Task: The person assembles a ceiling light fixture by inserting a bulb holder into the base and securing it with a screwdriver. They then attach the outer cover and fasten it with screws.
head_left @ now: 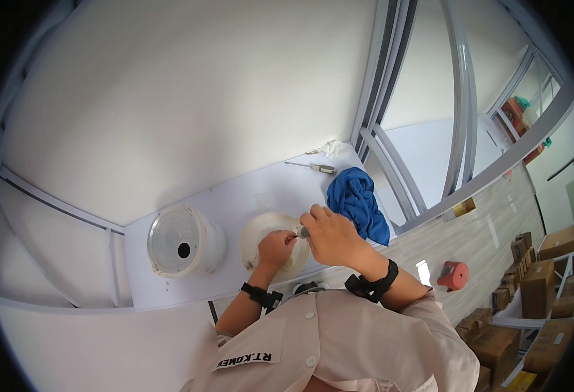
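Note:
Both hands meet above a round cream-coloured part (253, 228), shaped like a shallow bowl or cover, on the white table. My left hand (275, 249) is closed in a pinch at its right side, on something small and dark too tiny to name. Close beside it, my right hand (332, 238) is wrapped round a small grey piece (304, 232) that points toward the left fingertips. The right fingers hide most of that piece, so its kind does not show. Small bits inside the cream part are partly covered by my left hand.
A white tub-shaped appliance part (215, 235) with a dark round hole stands left. At the back lie a screwdriver (326, 169) and a crumpled white tissue (331, 148). A blue cloth (359, 202) is heaped at the table's right end. Metal frame posts (398, 173) rise beyond it.

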A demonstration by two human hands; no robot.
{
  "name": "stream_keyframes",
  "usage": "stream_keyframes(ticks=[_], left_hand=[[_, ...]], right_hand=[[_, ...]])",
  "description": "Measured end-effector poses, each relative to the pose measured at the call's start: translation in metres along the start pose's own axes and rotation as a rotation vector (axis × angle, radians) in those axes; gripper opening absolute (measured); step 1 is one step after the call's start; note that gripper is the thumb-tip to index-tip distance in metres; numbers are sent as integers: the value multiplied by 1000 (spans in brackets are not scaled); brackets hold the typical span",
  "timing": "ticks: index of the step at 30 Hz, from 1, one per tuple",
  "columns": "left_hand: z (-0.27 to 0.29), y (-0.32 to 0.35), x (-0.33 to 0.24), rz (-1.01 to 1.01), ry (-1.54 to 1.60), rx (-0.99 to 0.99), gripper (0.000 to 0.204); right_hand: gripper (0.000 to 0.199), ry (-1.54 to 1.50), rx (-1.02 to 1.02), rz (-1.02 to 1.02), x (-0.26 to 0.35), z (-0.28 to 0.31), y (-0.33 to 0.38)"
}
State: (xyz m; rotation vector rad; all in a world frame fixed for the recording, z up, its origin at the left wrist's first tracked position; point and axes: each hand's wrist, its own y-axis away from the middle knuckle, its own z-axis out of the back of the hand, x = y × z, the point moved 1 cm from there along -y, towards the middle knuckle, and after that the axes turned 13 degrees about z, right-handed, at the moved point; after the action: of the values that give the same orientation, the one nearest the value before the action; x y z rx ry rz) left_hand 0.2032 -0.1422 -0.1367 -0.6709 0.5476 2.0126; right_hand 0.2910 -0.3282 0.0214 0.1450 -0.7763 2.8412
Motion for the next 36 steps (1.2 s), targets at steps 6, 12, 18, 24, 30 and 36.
stream_keyframes(ticks=[6,12,18,24,30,36], left_hand=[[-2,0,0,-84,-139,-55,14],[-2,1,2,-78,45,-85,18],[0,1,0,-110,14,-64,19],[1,1,0,-73,-69,-36,12],[-3,-3,5,-29,-26,-6,15],[-7,-6,11,-85,-20,-10,16]], right_hand=[[39,16,314,-238,11,0,-10],[40,59,58,-114,13,8,-9],[40,61,3,-13,10,-12,-5],[30,115,366,-321,10,-2,-10],[34,-41,-111,51,6,5,-6],[47,110,349,-323,12,-13,-6]])
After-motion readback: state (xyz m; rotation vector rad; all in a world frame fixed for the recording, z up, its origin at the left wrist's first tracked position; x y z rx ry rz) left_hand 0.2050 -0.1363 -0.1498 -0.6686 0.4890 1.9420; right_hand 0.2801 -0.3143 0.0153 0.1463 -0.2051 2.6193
